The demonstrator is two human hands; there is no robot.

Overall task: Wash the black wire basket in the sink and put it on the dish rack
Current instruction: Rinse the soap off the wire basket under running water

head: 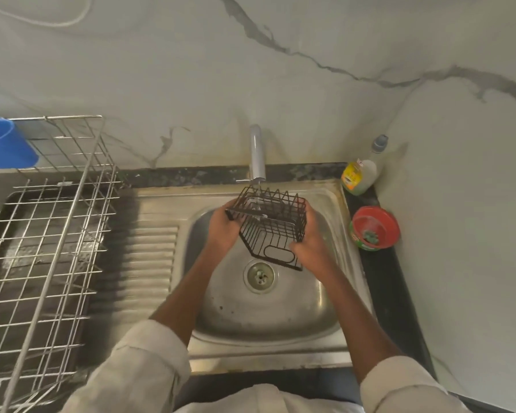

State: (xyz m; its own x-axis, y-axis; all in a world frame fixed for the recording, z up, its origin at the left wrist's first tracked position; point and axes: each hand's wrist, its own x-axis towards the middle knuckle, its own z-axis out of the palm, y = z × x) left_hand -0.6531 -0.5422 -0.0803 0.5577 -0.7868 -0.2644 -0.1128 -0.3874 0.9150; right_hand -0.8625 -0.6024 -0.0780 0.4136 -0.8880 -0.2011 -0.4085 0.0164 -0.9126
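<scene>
Marble-patterned wall (280, 70) behind the counter. Steel wire dish rack (42, 234) stands at left, a blue plastic holder (6, 144) hung on its far corner. Steel sink (265, 308) at centre, tap (257, 153) at its far edge. Black wire basket (273, 226) is held tilted above the basin, just below the spout. Left hand (225, 229) grips its left side, fingers curled on the rim; right hand (309, 242) clasps its right side. Detergent bottle (361, 174) and red-lidded tub (374, 228) stand right of the sink.
</scene>
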